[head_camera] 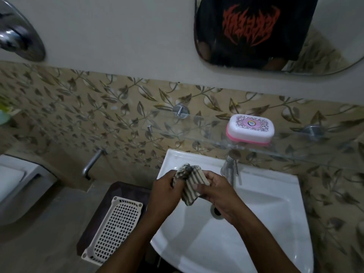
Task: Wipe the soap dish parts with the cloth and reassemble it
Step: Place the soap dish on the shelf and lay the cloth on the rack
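Cloth (192, 184): gripped by left hand (165, 192) and right hand (216, 194). Soap dish (250, 128): lidded, on shelf (197, 137) beyond, lying crosswise, nearer right hand.

Single head-worn view, looking forward and down, close over the sink (275, 194), wall mirror (334, 62) above

The cloth (190, 183) covers the left hand's (164, 191) fingertips; what its folds hold cannot be told. The right hand (218, 192) hides part of the drain (216, 213). Forearms and sink (266, 243) run off the bottom edge. The mirror (334, 46) is cropped. The soap dish (250, 129) print is unreadable.
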Demonstrator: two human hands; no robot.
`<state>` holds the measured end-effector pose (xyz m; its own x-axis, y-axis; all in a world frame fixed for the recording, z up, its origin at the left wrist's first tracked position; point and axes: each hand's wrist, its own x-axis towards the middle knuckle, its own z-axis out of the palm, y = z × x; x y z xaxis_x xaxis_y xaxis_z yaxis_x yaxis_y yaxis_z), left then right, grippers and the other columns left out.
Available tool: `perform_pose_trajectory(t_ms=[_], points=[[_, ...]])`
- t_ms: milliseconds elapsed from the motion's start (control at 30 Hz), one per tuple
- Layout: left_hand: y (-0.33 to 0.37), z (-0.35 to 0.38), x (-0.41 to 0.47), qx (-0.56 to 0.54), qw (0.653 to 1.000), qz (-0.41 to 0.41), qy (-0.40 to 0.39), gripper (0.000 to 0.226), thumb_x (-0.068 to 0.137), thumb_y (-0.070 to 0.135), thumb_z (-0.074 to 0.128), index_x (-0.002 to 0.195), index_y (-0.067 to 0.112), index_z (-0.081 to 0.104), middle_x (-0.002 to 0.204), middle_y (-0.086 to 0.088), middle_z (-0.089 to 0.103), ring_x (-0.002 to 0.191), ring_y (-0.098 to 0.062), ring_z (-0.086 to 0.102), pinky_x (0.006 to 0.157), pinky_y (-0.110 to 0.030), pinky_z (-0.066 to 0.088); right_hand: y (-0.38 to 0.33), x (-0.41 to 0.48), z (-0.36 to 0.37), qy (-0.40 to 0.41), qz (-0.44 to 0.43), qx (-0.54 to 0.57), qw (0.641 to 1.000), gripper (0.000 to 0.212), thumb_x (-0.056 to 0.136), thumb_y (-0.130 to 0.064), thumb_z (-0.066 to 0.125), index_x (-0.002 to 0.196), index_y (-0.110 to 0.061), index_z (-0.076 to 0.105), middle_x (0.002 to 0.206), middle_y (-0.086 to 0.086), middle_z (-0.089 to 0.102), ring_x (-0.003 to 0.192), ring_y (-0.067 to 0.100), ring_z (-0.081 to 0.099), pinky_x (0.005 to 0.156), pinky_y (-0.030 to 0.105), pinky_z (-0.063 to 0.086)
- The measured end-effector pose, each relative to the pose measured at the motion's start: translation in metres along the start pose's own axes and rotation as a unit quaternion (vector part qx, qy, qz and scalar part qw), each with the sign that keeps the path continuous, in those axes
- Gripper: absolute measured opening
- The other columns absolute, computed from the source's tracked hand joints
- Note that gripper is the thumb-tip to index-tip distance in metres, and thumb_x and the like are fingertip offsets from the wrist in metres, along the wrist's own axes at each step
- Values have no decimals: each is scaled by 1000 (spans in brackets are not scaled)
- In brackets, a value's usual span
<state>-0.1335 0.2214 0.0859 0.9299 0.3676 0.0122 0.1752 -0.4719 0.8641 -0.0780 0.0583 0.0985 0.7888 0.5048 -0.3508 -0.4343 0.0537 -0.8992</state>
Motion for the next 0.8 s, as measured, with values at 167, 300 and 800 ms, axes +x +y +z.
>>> perform_pose_trajectory(t_ms=[167, 300, 800], points=[[-1, -15, 1, -225, 956, -184, 41, 27, 100, 11, 43, 87, 14, 67, 84, -7, 71, 78, -25, 69, 64, -35, 59, -5, 4, -1, 0, 25, -8, 1000, 29, 90, 3, 57, 114, -11, 67, 108, 12, 74, 97, 25, 69, 87, 39, 57], [-20, -41, -6, -351, 898, -252, 79, 17, 100, 13, 45, 100, 4, 59, 86, -9, 64, 75, -23, 64, 62, -31, 55, -12, 19, 1, -36, 48, -68, 996, 31, 91, 1, 54, 114, -15, 68, 111, 13, 72, 102, 28, 68, 90, 43, 56], [-185, -119, -98, -366, 808, -344, 308, 20, 91, 21, 67, 103, 7, 74, 98, -11, 77, 91, -26, 73, 85, -39, 56, 32, 153, 147, -105, -36, -433, 894, 39, 74, -16, 84, 107, -11, 65, 92, 6, 66, 85, 20, 64, 75, 32, 53]])
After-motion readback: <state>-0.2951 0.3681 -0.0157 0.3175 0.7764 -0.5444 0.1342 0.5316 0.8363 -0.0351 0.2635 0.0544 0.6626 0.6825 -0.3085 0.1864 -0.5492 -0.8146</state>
